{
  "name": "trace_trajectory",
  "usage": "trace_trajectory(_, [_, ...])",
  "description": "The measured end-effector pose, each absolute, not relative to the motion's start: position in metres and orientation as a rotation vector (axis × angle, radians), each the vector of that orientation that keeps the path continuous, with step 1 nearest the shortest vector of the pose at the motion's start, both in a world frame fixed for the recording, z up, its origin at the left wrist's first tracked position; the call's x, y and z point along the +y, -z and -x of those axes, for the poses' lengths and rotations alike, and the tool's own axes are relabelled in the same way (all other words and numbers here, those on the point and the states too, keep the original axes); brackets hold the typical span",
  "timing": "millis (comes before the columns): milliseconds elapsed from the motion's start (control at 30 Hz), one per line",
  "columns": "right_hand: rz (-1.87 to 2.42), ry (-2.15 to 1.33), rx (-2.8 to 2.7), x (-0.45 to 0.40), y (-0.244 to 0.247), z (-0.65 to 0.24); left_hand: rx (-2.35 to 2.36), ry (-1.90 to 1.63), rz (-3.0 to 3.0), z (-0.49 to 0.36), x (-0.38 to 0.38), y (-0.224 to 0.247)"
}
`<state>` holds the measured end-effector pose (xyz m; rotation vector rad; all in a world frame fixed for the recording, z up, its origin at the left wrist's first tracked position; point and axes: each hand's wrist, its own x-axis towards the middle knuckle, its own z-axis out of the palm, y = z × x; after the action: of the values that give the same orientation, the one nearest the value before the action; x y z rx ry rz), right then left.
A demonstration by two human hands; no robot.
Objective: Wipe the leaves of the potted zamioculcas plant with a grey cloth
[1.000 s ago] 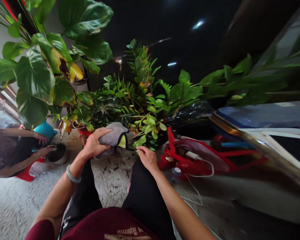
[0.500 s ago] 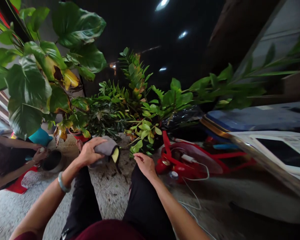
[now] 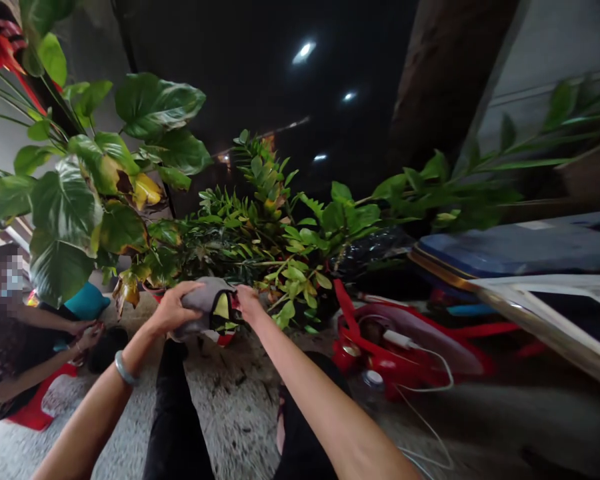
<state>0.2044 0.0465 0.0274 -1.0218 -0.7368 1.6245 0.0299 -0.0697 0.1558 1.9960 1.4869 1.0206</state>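
In the head view, my left hand (image 3: 176,308) is closed around a soft grey cloth item (image 3: 205,300) with black edging and a yellow lining at its opening. Its exact kind cannot be made out. My right hand (image 3: 249,303) is at the right end of that item, fingers pinched at the black-edged opening, where a small dark red bit shows. Just below the item, a red and white piece (image 3: 224,338) is partly covered. Leafy green plants (image 3: 300,273) stand close behind both hands.
A red bag (image 3: 350,353) with a white charger and cable sits on the right. Beside it, a table edge (image 3: 500,307) juts in. At the left, another person's hands (image 3: 87,333) are near a dark bucket (image 3: 109,347). A large-leaved plant (image 3: 65,213) rises at upper left.
My right hand has moved left from beside my knee to the opening of the grey cloth item. My left hand still holds the item. The view has shifted slightly.
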Motion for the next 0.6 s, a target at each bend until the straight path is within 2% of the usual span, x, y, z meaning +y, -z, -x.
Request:
trace_trajectory(133, [1.054, -1.677, -0.697, 0.04, -0.025, -0.202, 1.564, -1.459, -1.976, -0.016, -0.042, -0.208])
trace_trajectory(200, [1.046, -1.703, -0.697, 0.035, -0.026, -0.203, 1.627, -1.611, -1.953, -0.018, -0.021, -0.211])
trace_trajectory(267, [1.035, -1.731, -0.705, 0.031, -0.027, -0.206, 1.706, -1.525, -1.936, -0.025, -0.012, -0.195])
trace_trajectory(433, [1.054, -1.788, -0.73, 0.026, -0.023, -0.218, 1.524, -0.821, -2.118, -0.039, -0.04, -0.15])
trace_trajectory(500, [1.065, -1.795, -0.728, 0.025, -0.02, -0.22, 1.428, -0.862, -2.171, -0.037, -0.048, -0.162])
trace_trajectory(600, [1.078, -1.798, -0.727, 0.021, -0.019, -0.217, 1.432, -1.246, -2.162, -0.034, -0.031, -0.2])
